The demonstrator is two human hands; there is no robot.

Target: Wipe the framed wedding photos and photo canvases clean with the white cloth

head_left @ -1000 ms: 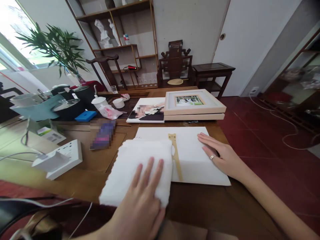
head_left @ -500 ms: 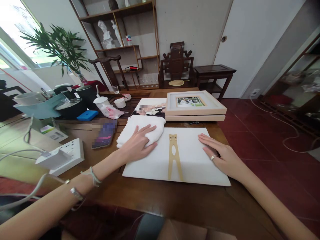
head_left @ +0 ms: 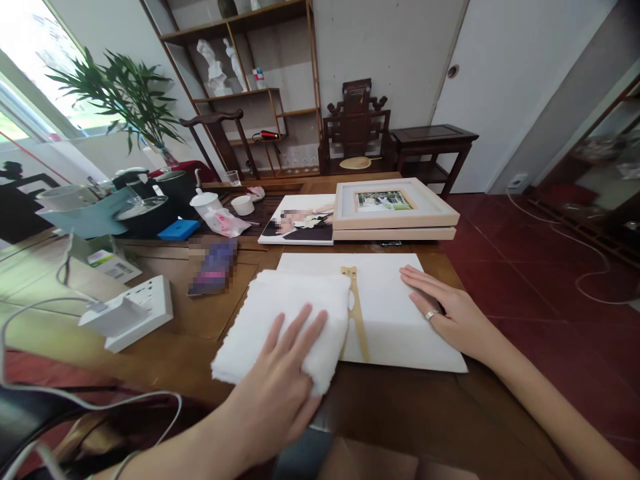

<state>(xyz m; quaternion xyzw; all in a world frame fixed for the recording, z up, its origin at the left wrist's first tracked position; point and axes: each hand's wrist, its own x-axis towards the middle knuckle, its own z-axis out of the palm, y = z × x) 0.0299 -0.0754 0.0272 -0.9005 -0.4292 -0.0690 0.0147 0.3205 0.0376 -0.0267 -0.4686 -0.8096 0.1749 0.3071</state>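
Observation:
A white board (head_left: 395,313) with a thin gold stand piece (head_left: 357,307) lies flat on the wooden table (head_left: 400,413) in front of me. My left hand (head_left: 283,387) presses flat, fingers spread, on a folded white cloth (head_left: 280,320) that covers the board's near left part. My right hand (head_left: 445,310) rests flat on the board's right side, fingers stretched out, a ring on one finger.
Behind the board are stacked picture frames (head_left: 395,210) and a photo print (head_left: 300,227). To the left lie a phone (head_left: 213,267), a white power strip (head_left: 135,313) with cables, a blue box (head_left: 177,230), cups and pots. Shelves and dark chairs stand at the back wall.
My left hand has dragged the white cloth from the board's far left corner back to its near left edge. My right hand has stayed put on the board.

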